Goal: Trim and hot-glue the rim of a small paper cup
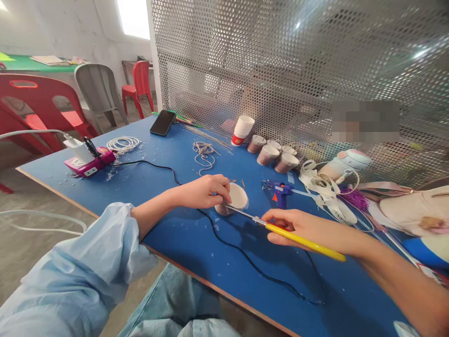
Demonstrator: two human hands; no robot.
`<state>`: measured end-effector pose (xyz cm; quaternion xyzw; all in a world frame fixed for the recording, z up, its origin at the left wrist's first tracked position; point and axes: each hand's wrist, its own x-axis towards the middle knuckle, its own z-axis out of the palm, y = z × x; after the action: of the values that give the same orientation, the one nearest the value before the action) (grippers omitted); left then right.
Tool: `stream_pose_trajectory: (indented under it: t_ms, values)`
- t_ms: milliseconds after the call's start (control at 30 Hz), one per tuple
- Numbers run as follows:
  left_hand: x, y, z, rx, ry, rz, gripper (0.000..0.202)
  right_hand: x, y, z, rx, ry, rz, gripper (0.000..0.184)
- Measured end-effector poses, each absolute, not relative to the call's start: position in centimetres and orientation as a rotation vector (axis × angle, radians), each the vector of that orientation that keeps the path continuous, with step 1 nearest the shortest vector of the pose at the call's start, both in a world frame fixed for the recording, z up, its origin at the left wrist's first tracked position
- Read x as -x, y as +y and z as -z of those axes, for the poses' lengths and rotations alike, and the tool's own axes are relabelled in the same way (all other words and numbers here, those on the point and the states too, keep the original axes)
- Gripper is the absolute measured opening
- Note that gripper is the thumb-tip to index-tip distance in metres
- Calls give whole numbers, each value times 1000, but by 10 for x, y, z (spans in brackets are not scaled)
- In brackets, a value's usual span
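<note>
My left hand (pixel 205 191) is closed around a paper cup (pixel 235 199) lying on its side on the blue table (pixel 147 187), its white bottom facing me. My right hand (pixel 298 227) grips a yellow-handled tool (pixel 301 241) with a thin metal blade whose tip touches the lower edge of the cup. A blue glue gun (pixel 280 193) lies just behind the cup, its black cable running past my left hand.
A stack of paper cups (pixel 242 130) and several wrapped cups (pixel 268 154) stand by the perforated metal screen. String (pixel 204 153), a phone (pixel 163 122), a pink power strip (pixel 89 164), ribbon (pixel 328 196) and a bag (pixel 414 208) lie around. Plastic chairs stand at left.
</note>
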<state>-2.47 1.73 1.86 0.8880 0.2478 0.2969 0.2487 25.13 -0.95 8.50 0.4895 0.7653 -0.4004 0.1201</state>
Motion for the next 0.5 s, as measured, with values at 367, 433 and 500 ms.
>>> stream_pose_trajectory:
  t_ms: [367,433,500]
  values:
    - [25,18,-18,-2414,689,-800,35,-241,-11,-84,-1438,2237,1210,40]
    - [25,17,-18,-2410,684,-802,35,-241,-13,-85,-1464,2260,1160,38]
    - [24,17,-18,-2403,681,-809,35,-240,-16,-85,-1480,2295,1088,38]
